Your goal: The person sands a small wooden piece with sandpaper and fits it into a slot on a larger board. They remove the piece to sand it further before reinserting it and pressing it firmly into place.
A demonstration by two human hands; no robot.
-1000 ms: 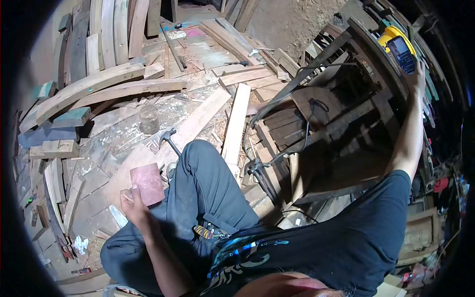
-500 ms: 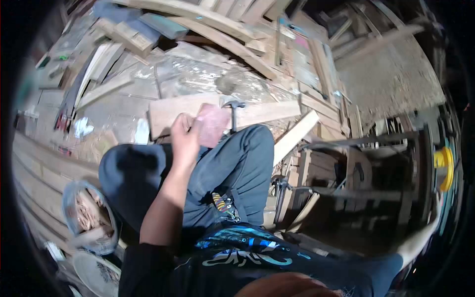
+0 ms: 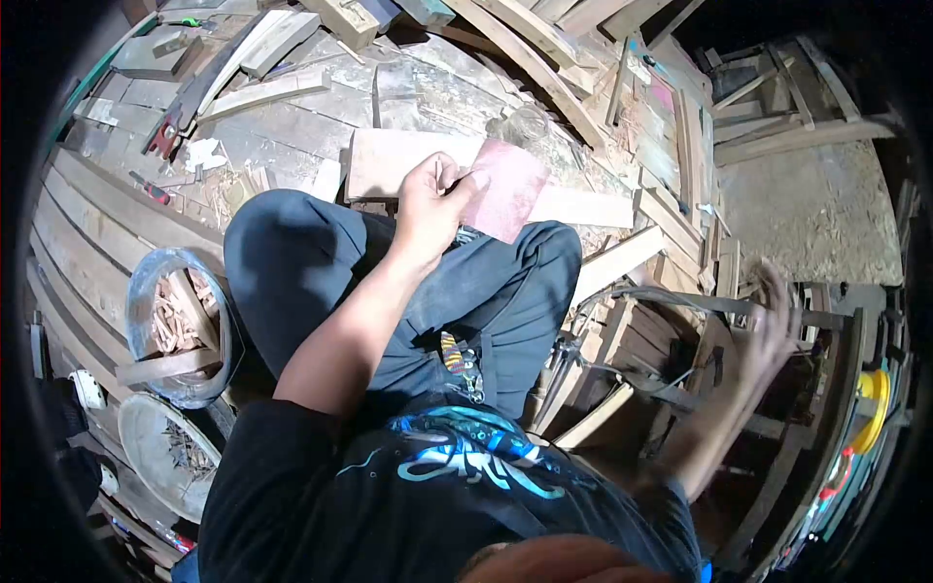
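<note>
My left hand [image 3: 432,209] is closed on one edge of a pinkish-red sheet of sandpaper [image 3: 508,189], pinched between thumb and fingers above my bent knees. Behind the sheet, a pale wooden board [image 3: 389,165] lies on the floor, partly covered by my hand and the sandpaper. Off to the right, my right hand [image 3: 768,325] is raised over a dark wooden frame, blurred by motion. Its fingers look spread, and I see nothing in them.
To my left stand a bucket of wood scraps [image 3: 136,311] and a pale bucket with nails [image 3: 131,437]. A handsaw [image 3: 165,136] and a red-handled tool [image 3: 151,189] lie at the upper left. Long timbers [image 3: 535,73] stretch across the back. A yellow reel [image 3: 875,403] hangs far right.
My view has shifted. My right hand has come into view at the right, where only the outstretched forearm showed. The sandpaper is turned flatter toward me and now covers the hammer seen before.
</note>
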